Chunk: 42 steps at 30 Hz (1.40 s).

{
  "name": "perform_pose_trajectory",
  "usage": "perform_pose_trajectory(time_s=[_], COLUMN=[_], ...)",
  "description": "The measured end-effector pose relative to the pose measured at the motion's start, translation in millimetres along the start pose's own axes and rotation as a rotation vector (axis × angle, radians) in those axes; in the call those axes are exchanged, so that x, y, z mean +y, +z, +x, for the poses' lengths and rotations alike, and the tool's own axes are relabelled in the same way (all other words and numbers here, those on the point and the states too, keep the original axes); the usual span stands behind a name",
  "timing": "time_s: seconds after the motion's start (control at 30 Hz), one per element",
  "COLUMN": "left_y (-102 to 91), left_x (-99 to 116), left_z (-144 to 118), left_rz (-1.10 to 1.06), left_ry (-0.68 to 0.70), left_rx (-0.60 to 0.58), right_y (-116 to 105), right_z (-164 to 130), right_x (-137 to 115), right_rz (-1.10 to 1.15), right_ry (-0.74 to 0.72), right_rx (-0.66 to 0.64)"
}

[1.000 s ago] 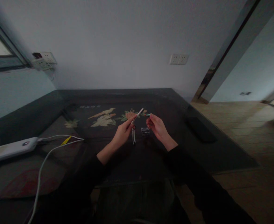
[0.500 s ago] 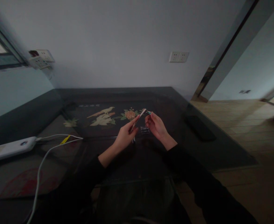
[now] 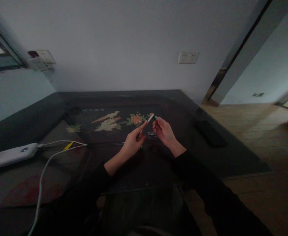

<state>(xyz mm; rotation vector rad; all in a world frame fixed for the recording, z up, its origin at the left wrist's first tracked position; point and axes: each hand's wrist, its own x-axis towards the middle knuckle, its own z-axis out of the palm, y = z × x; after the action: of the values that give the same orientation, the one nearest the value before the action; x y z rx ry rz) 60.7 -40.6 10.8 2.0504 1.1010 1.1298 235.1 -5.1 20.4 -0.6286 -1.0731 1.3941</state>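
My left hand (image 3: 132, 141) is closed around a slim, pale, stick-like thing (image 3: 150, 118), which tilts up and to the right. Between the fingertips of my right hand (image 3: 165, 131) is a small teal-and-dark piece (image 3: 156, 117), right at the upper end of the pale thing. Whether the two touch is too small to tell. Below and between the hands, a small clear case (image 3: 152, 135) with dark divisions lies on the dark tabletop (image 3: 156, 173). Another small shiny bit shows just under my left hand, mostly hidden.
On the left lies a white power strip (image 3: 11, 155) with a white cable (image 3: 40, 183) bearing a yellow tag (image 3: 68, 146). A black phone-like slab (image 3: 210, 133) rests at the right. Bird and flower pictures decorate the tabletop. Behind it, the wall holds a double socket (image 3: 188, 57).
Both hands stay almost in place, with the pale thing and the teal piece still together. The view has shifted very slightly.
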Motion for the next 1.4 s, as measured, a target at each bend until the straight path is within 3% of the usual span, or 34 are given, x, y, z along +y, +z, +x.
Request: perform_pose_trajectory(time_s=[0.67, 1.4], left_y=[3.5, 16.9], left_x=[4, 8], left_z=[-4, -12], left_rz=[-0.034, -0.092], left_ry=[0.004, 0.080], left_rx=[-0.013, -0.088], right_y=[0, -4], right_z=[2, 1], right_x=[0, 8], right_rz=[-0.079, 0.080], right_ry=[-0.030, 0.005], right_rx=[0.066, 0.021])
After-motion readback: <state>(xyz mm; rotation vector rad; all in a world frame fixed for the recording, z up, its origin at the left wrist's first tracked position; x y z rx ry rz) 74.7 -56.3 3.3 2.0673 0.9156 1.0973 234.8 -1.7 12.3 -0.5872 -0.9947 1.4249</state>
